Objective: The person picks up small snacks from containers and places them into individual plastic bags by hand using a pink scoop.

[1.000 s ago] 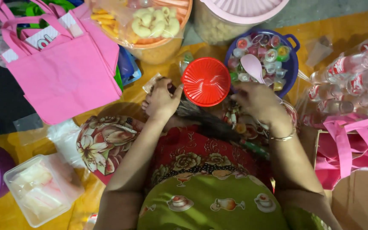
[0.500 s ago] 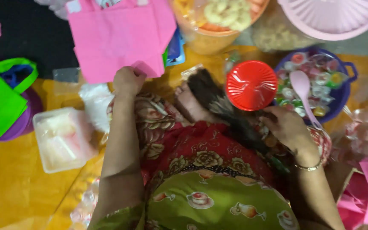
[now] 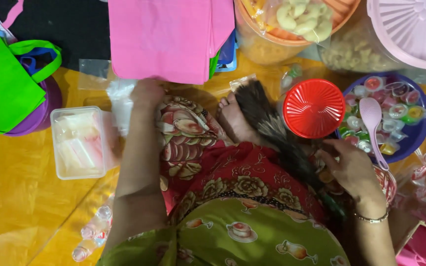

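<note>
Nearest the camera, small clear plastic bottles [image 3: 92,236] lie on the glossy yellow floor [image 3: 20,207] beside the person's left arm. Further out, the right hand [image 3: 348,167] rests by the lap with its fingers [image 3: 329,148] loosely curled just below a ribbed red plastic lid [image 3: 313,108]; whether they grip anything cannot be told. The left hand [image 3: 146,93] reaches forward to a crinkled clear plastic bag [image 3: 122,106], touching it at its top edge; the fingers are hidden under the hand, so I cannot tell whether they are closed on it. Just left of the bag stands a square translucent plastic box [image 3: 77,143] with pale wrapped sheets inside.

To the right, a round dark blue basin [image 3: 420,135] holds small jelly cups sealed in many colours, with a pink plastic spoon [image 3: 373,123] lying across them. On the far left a green fabric tote bag [image 3: 3,86] with looped handles lies over a purple bowl [image 3: 35,120]. Beyond the left hand lies a flat stack of pink fabric bags [image 3: 168,37]. At the far right stand an orange tub [image 3: 272,42], with a clear bag of pale curled crackers [image 3: 301,17] on top, and a ridged pink round lid [image 3: 412,29].
</note>
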